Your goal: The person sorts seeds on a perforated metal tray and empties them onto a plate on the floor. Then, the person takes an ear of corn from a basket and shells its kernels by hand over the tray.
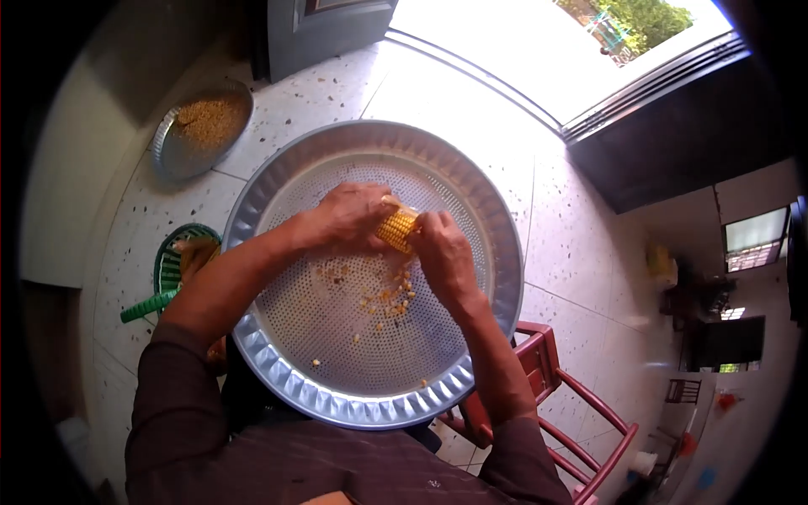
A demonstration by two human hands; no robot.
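Cob point(397, 227) is yellow, rows of bumpy kernels, short cylinder, held above the tray's point(278, 370) upper middle. Left hand point(352, 217) is clenched round its left end, right hand point(442, 257) grips the right end, thumb pressed on the kernels. Tray is round, thin shiny metal, fluted rim, flat perforated bottom, resting on the lap. Loose kernels point(389, 299) lie scattered just below the cob, toward 6 o'clock (a few strays near the rim). At 10 o'clock, well apart on the speckled tile floor point(572, 252), a smaller metal pan point(168, 156) with a heap of grain. At 9 o'clock a green plastic basket point(172, 265), slotted wall. At 4 o'clock a red wooden chair point(581, 396).
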